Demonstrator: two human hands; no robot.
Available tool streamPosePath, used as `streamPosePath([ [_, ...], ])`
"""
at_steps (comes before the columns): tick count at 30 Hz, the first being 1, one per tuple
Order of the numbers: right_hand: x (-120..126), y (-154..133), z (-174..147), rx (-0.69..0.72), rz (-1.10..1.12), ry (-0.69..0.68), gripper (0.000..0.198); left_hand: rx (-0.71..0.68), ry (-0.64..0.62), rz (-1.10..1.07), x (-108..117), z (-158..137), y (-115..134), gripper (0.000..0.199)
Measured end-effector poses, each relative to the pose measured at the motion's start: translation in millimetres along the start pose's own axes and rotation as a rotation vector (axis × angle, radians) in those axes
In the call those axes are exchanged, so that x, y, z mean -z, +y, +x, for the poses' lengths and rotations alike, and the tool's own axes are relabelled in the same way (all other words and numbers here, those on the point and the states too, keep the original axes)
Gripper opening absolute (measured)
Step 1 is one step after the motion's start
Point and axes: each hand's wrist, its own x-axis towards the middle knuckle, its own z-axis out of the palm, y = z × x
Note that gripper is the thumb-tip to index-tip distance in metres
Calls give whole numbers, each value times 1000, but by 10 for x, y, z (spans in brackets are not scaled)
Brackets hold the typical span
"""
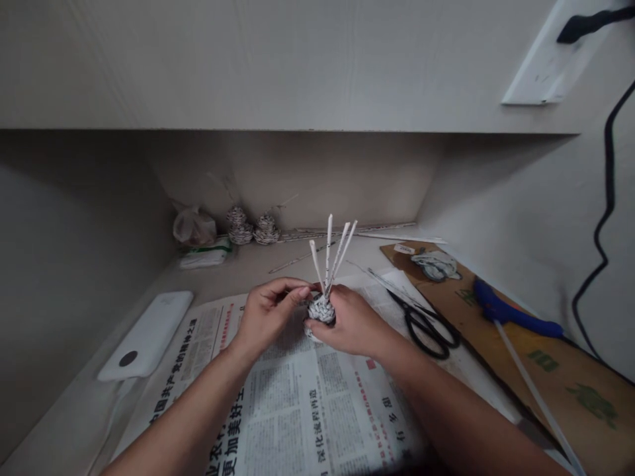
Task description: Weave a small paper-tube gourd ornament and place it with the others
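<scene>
A small woven paper gourd, made of rolled newsprint strips, is held above the newspaper. Several paper stakes stand up out of its top, fanning slightly apart. My right hand wraps round the gourd's right side, with the thumb across its front. At the upper left of the weave, my left hand pinches thumb and forefinger together on what looks like a paper strip, mostly hidden by the fingers. The gourd's lower part is partly covered by my right hand.
Newspaper covers the desk. Black scissors lie to the right, beside cardboard with a blue glue gun. A white power bank lies left. Two woven gourds stand at the back, under an overhanging panel.
</scene>
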Motion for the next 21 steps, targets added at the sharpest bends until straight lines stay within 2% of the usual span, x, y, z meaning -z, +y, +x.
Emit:
streamPosePath([
  [4, 9, -11, -4, 39, -22, -2, 36, 62, -7, -58, -5, -6, 1, 16],
  [12, 29, 3, 4, 47, -51, 3, 29, 27, -52, -89, -20, -25, 40, 22],
  [19, 67, 4, 16, 30, -35, 18, 18, 44, -189, -189, -11, -45, 55, 25],
  [21, 84, 11, 13, 43, 5, 3, 24, 61, -225, -206, -1, -48, 62, 25],
])
